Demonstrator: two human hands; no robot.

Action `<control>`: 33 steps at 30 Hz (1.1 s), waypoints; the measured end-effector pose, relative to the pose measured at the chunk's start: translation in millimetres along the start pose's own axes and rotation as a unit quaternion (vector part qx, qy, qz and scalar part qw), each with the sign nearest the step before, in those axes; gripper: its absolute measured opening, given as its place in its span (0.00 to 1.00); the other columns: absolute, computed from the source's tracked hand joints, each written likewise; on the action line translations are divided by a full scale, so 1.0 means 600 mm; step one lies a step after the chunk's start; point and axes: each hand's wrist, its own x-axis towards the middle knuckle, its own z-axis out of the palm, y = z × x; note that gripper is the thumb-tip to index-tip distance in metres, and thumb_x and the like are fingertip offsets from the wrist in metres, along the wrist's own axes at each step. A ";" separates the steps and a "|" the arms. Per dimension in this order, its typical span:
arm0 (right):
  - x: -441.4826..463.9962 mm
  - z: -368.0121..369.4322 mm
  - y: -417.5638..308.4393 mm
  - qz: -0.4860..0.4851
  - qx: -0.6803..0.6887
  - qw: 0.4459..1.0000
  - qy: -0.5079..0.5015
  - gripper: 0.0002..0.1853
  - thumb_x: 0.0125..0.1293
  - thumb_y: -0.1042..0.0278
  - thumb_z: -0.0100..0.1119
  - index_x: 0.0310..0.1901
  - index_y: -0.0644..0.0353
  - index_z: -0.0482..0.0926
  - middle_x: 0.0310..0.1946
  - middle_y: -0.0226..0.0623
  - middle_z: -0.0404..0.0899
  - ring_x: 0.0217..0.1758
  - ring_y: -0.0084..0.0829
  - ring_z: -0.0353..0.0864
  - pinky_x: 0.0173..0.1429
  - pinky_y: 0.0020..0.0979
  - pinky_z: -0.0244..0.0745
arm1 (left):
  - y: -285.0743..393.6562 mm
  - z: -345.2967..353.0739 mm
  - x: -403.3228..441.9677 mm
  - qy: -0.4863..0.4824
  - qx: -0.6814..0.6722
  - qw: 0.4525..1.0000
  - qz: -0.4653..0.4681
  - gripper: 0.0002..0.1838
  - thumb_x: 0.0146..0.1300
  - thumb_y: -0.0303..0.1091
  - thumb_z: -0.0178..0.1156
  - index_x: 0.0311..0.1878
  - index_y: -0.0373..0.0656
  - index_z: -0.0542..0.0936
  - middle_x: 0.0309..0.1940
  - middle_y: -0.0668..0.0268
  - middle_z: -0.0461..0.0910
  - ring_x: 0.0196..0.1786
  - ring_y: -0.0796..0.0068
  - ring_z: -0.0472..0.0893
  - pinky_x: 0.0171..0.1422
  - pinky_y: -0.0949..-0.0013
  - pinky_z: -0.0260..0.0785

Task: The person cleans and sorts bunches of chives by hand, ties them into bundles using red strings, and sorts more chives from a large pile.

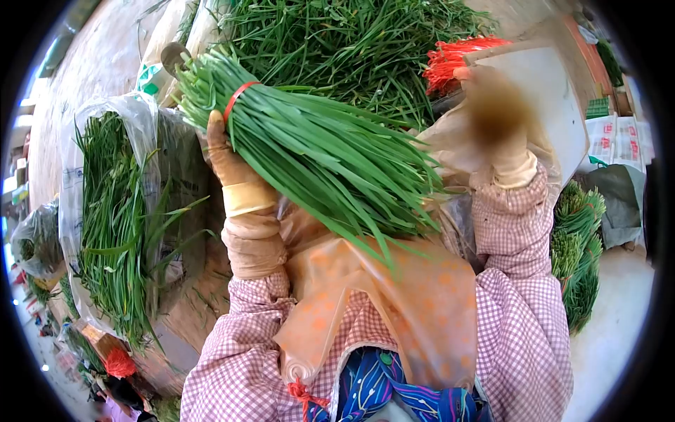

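My left hand [223,151], in a tan glove, is wrapped round a thick bundle of long green leaves [323,148]. A red band [239,100] circles the bundle near its pale cut ends, close to my thumb. The leaf tips point right and down, over the apron [394,288]. My right hand [492,112] is smeared by motion at the upper right, beside a heap of red ties [457,63]; its fingers cannot be made out clearly.
Loose green leaves [344,42] are piled beyond the bundle. A clear plastic bag of leaves [112,211] stands at the left. Tied bundles [578,257] lie at the right, near a grey bag [619,204]. A white board [545,91] is behind my right hand.
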 end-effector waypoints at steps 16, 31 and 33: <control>-0.070 -0.042 -0.189 0.137 -0.001 0.913 -0.384 0.14 0.59 0.58 0.66 0.35 0.63 0.78 0.19 0.38 0.75 0.22 0.30 0.76 0.28 0.29 0.70 | -0.001 -0.034 0.002 -0.032 0.010 0.999 0.013 0.39 0.58 0.64 0.54 0.64 0.43 0.70 0.59 0.57 0.74 0.58 0.55 0.74 0.65 0.49 0.66; -0.095 -0.027 -0.182 0.221 0.165 0.961 0.012 0.08 0.66 0.64 0.62 0.36 0.61 0.80 0.21 0.28 0.76 0.23 0.17 0.73 0.24 0.24 0.68 | -0.009 -0.084 0.019 -0.080 -0.132 0.988 -0.010 0.36 0.57 0.59 0.57 0.64 0.44 0.70 0.60 0.55 0.73 0.59 0.52 0.74 0.65 0.45 0.65; -0.068 -0.032 -0.173 0.202 0.167 0.961 0.085 0.08 0.65 0.65 0.62 0.40 0.60 0.81 0.24 0.27 0.78 0.23 0.16 0.74 0.26 0.18 0.69 | -0.010 -0.077 0.014 -0.012 -0.086 0.996 0.031 0.35 0.57 0.57 0.58 0.63 0.44 0.71 0.59 0.55 0.73 0.59 0.52 0.74 0.65 0.45 0.65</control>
